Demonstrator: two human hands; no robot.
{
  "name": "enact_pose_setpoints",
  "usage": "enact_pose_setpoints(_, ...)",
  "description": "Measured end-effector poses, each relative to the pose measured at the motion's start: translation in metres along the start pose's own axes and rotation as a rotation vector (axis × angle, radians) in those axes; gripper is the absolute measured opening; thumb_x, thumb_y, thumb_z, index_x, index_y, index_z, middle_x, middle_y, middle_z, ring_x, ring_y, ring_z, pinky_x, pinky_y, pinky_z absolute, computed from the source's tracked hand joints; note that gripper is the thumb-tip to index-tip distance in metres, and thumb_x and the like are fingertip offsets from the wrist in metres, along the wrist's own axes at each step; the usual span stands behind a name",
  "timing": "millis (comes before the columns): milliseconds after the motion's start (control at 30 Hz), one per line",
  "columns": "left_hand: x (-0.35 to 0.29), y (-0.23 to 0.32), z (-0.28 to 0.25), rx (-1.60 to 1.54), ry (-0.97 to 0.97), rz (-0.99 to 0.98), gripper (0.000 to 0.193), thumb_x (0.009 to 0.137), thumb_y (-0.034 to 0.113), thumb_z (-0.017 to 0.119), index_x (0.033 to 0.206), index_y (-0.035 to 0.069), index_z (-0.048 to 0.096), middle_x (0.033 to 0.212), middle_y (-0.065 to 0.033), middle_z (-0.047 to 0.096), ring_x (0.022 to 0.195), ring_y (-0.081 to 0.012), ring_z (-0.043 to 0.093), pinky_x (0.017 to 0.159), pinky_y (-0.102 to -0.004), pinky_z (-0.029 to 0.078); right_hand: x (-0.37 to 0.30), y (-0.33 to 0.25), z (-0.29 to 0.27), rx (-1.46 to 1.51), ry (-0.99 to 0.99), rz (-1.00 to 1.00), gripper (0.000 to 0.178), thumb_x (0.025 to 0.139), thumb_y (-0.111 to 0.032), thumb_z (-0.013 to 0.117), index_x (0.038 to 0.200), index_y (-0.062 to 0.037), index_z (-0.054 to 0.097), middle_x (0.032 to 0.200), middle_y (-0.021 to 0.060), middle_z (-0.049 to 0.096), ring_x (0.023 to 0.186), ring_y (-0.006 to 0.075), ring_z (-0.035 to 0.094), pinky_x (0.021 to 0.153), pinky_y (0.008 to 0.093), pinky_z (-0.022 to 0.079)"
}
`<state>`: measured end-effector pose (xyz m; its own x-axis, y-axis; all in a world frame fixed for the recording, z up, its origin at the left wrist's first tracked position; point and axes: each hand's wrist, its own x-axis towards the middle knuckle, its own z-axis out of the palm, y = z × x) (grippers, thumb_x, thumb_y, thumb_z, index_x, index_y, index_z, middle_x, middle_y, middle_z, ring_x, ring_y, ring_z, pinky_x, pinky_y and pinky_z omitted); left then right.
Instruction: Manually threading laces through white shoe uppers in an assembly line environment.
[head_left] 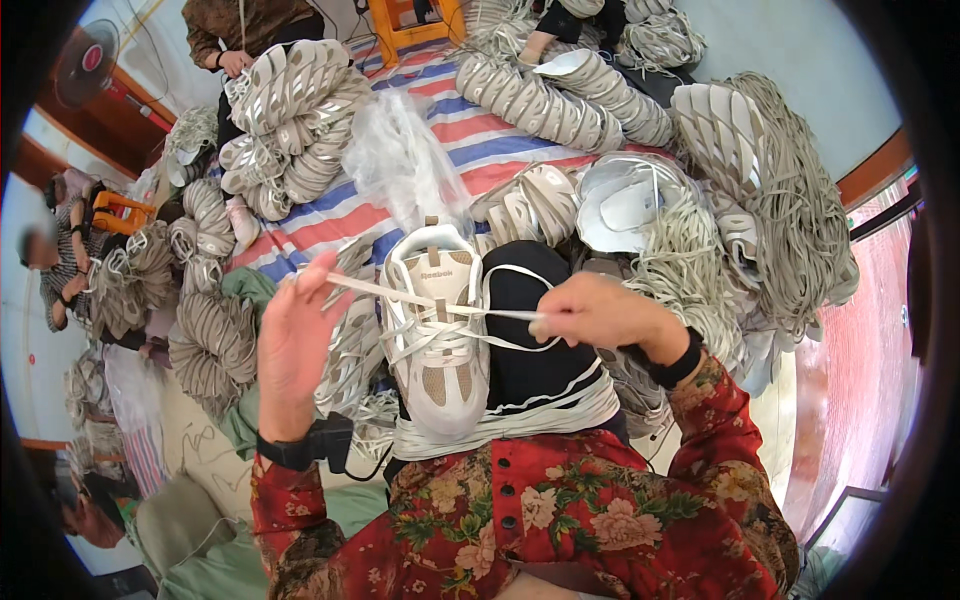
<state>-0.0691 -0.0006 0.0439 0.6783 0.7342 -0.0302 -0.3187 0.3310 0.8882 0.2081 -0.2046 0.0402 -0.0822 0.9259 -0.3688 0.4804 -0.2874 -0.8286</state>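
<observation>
A beige and white sneaker upper (459, 382) rests on my lap, its toe toward me and its tongue pointing away. White shoelace (385, 291) runs from its eyelets, stretched out to both sides. My left hand (297, 340), raised left of the upper, pinches one lace end at the fingertips, the other fingers loosely spread. On the right, my right hand (600, 312) is closed on the other lace length, pulled taut over my dark trouser leg (532, 375). A slack loop of lace hangs beneath that hand. Across my thighs lies a bundle of white laces (520, 418).
Strung bundles of shoe uppers (545, 100) and a tall heap of them (790, 200) surround me. Clear plastic bags (402, 155) lie on a striped sheet (330, 225). An orange stool (415, 30) and a fan (87, 63) stand farther off. Other people (235, 45) sit nearby.
</observation>
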Motion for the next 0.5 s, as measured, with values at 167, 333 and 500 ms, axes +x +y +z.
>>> enact_pose_setpoints(167, 0.027, -0.022, 0.059, -0.139, -0.018, -0.090, 0.039, 0.098, 0.032, 0.042, 0.122, 0.004, 0.055, 0.106, -0.0053, 0.059, 0.090, -0.0156, 0.054, 0.097, -0.0383, 0.041, 0.048, -0.017, 0.017, 0.683, 0.311, -0.590, 0.033, 0.095, -0.024, 0.052, 0.077, 0.0001, 0.065, 0.073, 0.0081, 0.065, 0.080, 0.0163, 0.063, 0.069, 0.0268, 0.047)
enact_pose_setpoints(333, 0.061, -0.033, -0.008, -0.025, 0.140, -0.030, 0.034, 0.097, 0.024, 0.047, 0.120, 0.001, 0.054, 0.073, 0.0064, 0.044, 0.053, -0.0025, 0.036, 0.054, -0.0223, 0.037, 0.075, 0.022, 0.021, 1.375, 0.240, -0.448, 0.041, 0.096, -0.027, 0.047, 0.062, -0.0048, 0.053, 0.059, 0.0078, 0.056, 0.054, 0.0181, 0.054, 0.056, 0.0311, 0.045)
enact_pose_setpoints(500, 0.006, 0.049, -0.231, 0.161, 0.730, 0.226, 0.030, 0.093, 0.016, 0.052, 0.117, -0.003, 0.056, 0.075, 0.0047, 0.045, 0.051, -0.0016, 0.032, 0.041, -0.0165, 0.022, -0.039, 0.171, -0.069, 1.684, 1.125, -0.141, 0.043, 0.097, -0.034, 0.046, 0.058, -0.0181, 0.034, 0.052, -0.0057, 0.031, 0.042, 0.0072, 0.025, 0.042, 0.0220, 0.023)
